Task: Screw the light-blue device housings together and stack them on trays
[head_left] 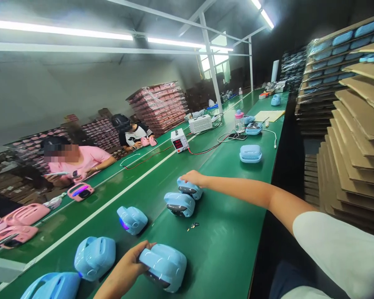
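My left hand (136, 258) is closed around the handle of a light blue portable speaker (171, 263) near the front of the green bench. Farther off, my right hand (195, 177) grips the top of a second blue speaker (191, 190); its fingers are partly hidden. Right in front of that one stands another blue speaker (179, 204) with a dark front panel. Some tiny dark and yellowish pieces (193, 226) lie on the bench between my hands. To the left a blue speaker (132, 220) glows purple, and another speaker (95, 257) sits nearer to me.
A power supply (180, 140) with red digits and cables stands mid-bench. Beyond my right arm are a blue speaker (250, 153), a phone (237, 136) and a bottle (239, 121). Two people handle pink speakers across the bench. Cardboard layers (345, 166) are stacked at right.
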Demonstrator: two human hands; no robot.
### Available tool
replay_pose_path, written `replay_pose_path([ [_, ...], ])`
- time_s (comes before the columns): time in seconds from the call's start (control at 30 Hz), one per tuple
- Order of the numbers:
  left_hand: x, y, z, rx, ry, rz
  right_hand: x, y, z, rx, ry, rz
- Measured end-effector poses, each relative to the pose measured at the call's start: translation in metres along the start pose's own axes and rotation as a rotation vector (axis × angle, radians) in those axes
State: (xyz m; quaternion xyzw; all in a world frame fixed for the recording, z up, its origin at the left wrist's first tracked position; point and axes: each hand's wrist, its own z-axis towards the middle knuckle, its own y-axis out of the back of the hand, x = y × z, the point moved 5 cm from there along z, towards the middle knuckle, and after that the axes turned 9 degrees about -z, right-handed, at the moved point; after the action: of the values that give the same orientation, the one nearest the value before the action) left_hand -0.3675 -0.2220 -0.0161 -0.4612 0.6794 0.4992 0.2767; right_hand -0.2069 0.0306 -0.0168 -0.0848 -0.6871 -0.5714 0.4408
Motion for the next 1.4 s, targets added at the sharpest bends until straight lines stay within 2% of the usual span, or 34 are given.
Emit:
replay_pose_path([
  [0.1,0.004,0.005,0.001,-0.015,0.004,0.02,0.001,0.009,-0.001,-0.001,0.032,-0.057],
  [0.17,0.005,0.01,0.002,-0.058,0.008,0.033,-0.011,0.029,-0.001,-0.021,0.008,-0.143],
  [0.27,0.004,0.011,0.003,-0.104,0.008,0.041,-0.056,0.075,-0.008,-0.073,-0.146,-0.347],
  [0.4,0.002,0.001,0.006,-0.062,-0.023,-0.012,-0.14,0.131,-0.037,-0.121,-0.474,-0.634],
  [0.5,0.0,-0.012,0.008,0.007,-0.028,-0.012,-0.183,0.149,-0.057,-0.127,-0.587,-0.749],
  [0.6,-0.001,-0.024,0.011,0.083,0.009,0.06,-0.197,0.159,-0.061,-0.143,-0.567,-0.781],
  [0.7,-0.004,-0.034,0.014,0.133,0.011,0.113,-0.185,0.17,-0.046,-0.193,-0.497,-0.734],
  [0.77,-0.011,-0.039,0.017,0.14,-0.065,0.145,-0.167,0.173,-0.03,-0.22,-0.434,-0.668],
  [0.83,-0.018,-0.044,0.019,0.127,-0.136,0.195,-0.142,0.167,-0.012,-0.211,-0.341,-0.59],
  [0.9,-0.022,-0.048,0.022,0.107,-0.143,0.249,-0.112,0.149,0.004,-0.177,-0.228,-0.516],
  [1.0,-0.025,-0.051,0.025,0.084,-0.136,0.285,-0.071,0.111,0.025,-0.14,-0.09,-0.442],
  [1.13,-0.026,-0.051,0.025,0.077,-0.135,0.198,-0.037,0.063,0.045,-0.1,0.064,-0.395],
  [1.2,-0.024,-0.054,0.025,0.097,-0.097,0.164,-0.03,0.052,0.047,-0.09,0.11,-0.385],
  [1.27,-0.024,-0.062,0.025,0.145,-0.056,0.17,-0.025,0.05,0.043,-0.109,0.13,-0.377],
  [1.4,-0.027,-0.074,0.028,0.203,-0.063,0.259,-0.014,0.061,0.004,-0.264,0.175,-0.361],
])
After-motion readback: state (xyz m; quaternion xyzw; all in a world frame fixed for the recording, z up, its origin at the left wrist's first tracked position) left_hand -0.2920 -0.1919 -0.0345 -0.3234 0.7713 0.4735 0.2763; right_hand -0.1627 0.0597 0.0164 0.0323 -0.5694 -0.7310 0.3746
